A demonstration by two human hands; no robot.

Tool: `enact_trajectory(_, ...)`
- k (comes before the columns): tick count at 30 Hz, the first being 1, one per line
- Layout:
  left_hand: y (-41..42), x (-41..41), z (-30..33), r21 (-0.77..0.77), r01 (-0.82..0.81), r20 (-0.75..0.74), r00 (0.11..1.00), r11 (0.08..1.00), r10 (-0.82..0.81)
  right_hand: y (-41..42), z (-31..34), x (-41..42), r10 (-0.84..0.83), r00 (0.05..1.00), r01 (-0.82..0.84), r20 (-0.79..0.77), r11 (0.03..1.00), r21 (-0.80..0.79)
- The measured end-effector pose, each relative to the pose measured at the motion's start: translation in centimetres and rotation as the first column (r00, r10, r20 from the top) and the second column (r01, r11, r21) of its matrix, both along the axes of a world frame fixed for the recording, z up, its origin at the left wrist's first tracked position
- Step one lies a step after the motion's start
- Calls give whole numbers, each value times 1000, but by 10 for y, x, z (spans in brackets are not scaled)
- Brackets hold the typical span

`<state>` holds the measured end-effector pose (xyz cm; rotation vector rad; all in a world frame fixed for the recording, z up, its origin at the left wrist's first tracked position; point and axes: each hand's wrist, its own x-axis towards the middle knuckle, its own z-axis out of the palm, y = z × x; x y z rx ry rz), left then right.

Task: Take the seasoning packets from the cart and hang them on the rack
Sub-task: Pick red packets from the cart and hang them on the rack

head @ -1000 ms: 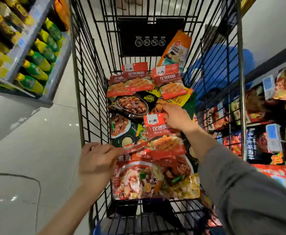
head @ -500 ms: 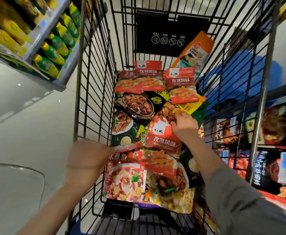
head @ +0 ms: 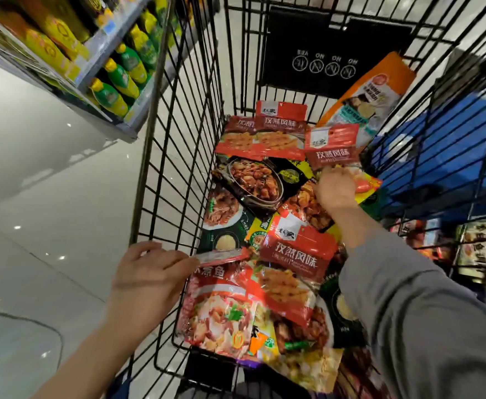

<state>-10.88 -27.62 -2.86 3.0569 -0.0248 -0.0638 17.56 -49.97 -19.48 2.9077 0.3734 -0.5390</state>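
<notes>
Several seasoning packets lie in the black wire cart [head: 178, 145]. My left hand [head: 149, 283] pinches the top edge of a fanned stack of packets at the cart's near end; a red fish packet [head: 215, 315] is at the front, and a red packet with white lettering [head: 296, 254] lies on top. My right hand [head: 335, 188] reaches deep into the cart, fingers curled over the lower part of another red packet [head: 332, 145]. More red packets [head: 264, 133] lie beside it, with dark packets [head: 253, 180] below. An orange packet [head: 371, 87] leans in the far right corner.
A rack with hanging packets [head: 478, 249] stands to the right of the cart. A shelf of green-and-yellow bottles [head: 117, 82] is at the upper left. Something blue [head: 437, 156] sits outside the cart's right wall. Shiny pale floor lies on the left.
My right hand left the red packet on the stack in my left hand and moved forward onto the far right red packet. The view tilted and drew closer.
</notes>
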Motion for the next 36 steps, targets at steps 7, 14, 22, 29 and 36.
enact_trajectory(7,1,1,2,-40,11,-29,1000,999,-12,-15,57,-30,245,969,-246,-23,968,-59)
enact_trajectory(14,1,1,8,-82,-16,-104,995,997,7,-18,115,-105,70,993,-63,-100,995,72)
enact_trajectory(22,0,1,10,-68,-32,-94,995,997,25,21,91,-252,101,989,-81,-107,982,171)
enact_trajectory(29,3,-2,3,-46,-4,-99,995,999,0,23,90,-219,-81,959,113,-273,988,104)
enact_trajectory(36,4,-1,1,-70,10,-2,1000,998,-10,-23,69,-124,203,943,-193,-263,979,63)
